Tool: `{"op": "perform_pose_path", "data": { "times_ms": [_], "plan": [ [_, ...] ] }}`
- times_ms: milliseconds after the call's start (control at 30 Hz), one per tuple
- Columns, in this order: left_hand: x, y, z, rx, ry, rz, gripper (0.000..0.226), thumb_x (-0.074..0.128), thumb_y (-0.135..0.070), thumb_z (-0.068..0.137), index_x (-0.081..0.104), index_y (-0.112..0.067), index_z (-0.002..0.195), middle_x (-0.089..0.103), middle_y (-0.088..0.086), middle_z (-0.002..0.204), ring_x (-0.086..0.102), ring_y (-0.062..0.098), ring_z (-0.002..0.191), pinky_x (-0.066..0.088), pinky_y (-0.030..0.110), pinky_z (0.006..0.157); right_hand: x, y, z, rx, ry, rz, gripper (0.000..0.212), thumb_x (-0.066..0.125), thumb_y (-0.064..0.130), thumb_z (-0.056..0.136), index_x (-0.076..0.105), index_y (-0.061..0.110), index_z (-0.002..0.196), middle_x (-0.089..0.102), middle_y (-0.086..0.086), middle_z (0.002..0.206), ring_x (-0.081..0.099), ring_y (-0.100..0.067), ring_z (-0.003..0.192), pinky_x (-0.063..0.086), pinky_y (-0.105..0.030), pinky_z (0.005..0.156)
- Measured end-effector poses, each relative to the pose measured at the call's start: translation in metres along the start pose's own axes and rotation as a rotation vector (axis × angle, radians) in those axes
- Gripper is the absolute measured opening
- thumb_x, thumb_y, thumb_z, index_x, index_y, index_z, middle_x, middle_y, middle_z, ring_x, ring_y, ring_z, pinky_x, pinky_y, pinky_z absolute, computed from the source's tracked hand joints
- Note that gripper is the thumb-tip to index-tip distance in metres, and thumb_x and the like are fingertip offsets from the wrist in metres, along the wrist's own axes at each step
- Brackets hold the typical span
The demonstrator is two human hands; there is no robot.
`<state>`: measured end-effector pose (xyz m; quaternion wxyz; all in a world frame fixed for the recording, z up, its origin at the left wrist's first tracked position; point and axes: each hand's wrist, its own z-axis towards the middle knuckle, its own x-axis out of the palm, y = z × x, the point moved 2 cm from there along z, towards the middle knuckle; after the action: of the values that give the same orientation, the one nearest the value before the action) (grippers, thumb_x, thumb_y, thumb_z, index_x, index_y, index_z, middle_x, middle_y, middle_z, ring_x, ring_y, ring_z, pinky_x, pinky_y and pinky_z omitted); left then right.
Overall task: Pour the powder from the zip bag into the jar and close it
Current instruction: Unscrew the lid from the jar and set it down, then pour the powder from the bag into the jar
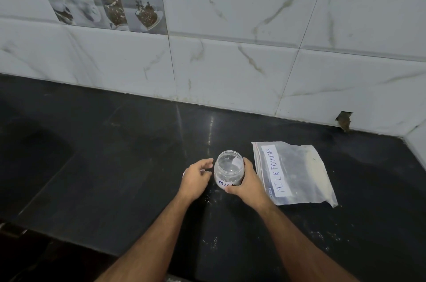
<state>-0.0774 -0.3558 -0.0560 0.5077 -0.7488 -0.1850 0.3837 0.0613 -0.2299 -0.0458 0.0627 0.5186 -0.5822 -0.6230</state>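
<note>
Jar [228, 170] sits upright on the desk [115, 166] in my right hand [246, 183], grip wrapped round its labelled wall, mouth uncapped. My left hand [196, 181] lies just beside it with curled fingers over something small and pale; whether that is the lid I cannot tell. Just right of the jar, the zip bag [297, 172] marked MILK POWDER lies flat and unopened, powder along its far edge. Judging the step: keep the jar steady, set the lid aside within reach, then fetch the bag.
</note>
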Motion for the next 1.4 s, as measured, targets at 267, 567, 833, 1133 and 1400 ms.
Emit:
{"op": "perform_pose_path", "data": {
  "times_ms": [267, 567, 833, 1133, 1400],
  "plan": [
    [-0.001, -0.067, -0.014, 0.248, -0.283, -0.074, 0.021, 0.062, -0.014, 0.093, 0.073, -0.02, 0.111, 0.074, -0.01, 0.096, 0.068, 0.002, 0.09, 0.054, 0.02, 0.084, -0.056, 0.003, -0.001, 0.157, -0.161, -0.311, 0.048, 0.069, 0.033, 0.09, 0.056, 0.021, 0.134, 0.066, -0.006, 0.128, 0.064, -0.023, 0.112, 0.049, -0.03, 0.089],
    [0.04, -0.125, -0.019, 0.321, -0.137, 0.12, 0.027, 0.055, -0.024, 0.1, 0.068, -0.022, 0.123, 0.071, -0.008, 0.114, 0.065, 0.006, 0.101, 0.055, 0.027, 0.094, -0.058, -0.008, 0.008, 0.24, -0.178, -0.735, 0.076, 0.057, 0.073, 0.082, 0.041, 0.025, 0.139, 0.064, -0.001, 0.128, 0.067, -0.024, 0.106, 0.06, -0.032, 0.08],
    [0.057, -0.13, -0.023, 0.306, -0.136, 0.123, 0.025, 0.055, -0.023, 0.1, 0.068, -0.022, 0.121, 0.072, -0.008, 0.114, 0.063, 0.004, 0.099, 0.052, 0.02, 0.09, -0.077, 0.001, 0.012, 0.222, -0.234, -0.741, 0.036, 0.055, 0.035, 0.098, 0.052, 0.022, 0.131, 0.067, -0.003, 0.123, 0.067, -0.022, 0.104, 0.047, -0.026, 0.067],
    [0.1, -0.165, -0.019, 0.213, -0.146, 0.053, 0.024, 0.06, -0.03, 0.093, 0.067, -0.018, 0.113, 0.063, -0.016, 0.08, 0.062, 0.009, 0.084, 0.05, 0.027, 0.082, -0.165, 0.02, -0.009, 0.187, -0.466, -0.502, 0.018, 0.057, 0.033, 0.095, 0.067, 0.02, 0.102, 0.072, -0.001, 0.099, 0.068, -0.019, 0.084, 0.056, -0.029, 0.072],
    [0.15, -0.213, -0.023, 0.093, 0.044, 0.069, 0.052, 0.058, -0.065, 0.082, 0.059, -0.021, 0.109, 0.075, -0.001, 0.075, 0.071, 0.018, 0.057, 0.054, 0.026, 0.06, -0.234, 0.013, -0.027, 0.145, -0.52, -0.319, 0.011, 0.058, 0.025, 0.087, 0.068, 0.022, 0.09, 0.069, 0.003, 0.088, 0.061, -0.014, 0.071, 0.039, -0.023, 0.054]
  ]
}}
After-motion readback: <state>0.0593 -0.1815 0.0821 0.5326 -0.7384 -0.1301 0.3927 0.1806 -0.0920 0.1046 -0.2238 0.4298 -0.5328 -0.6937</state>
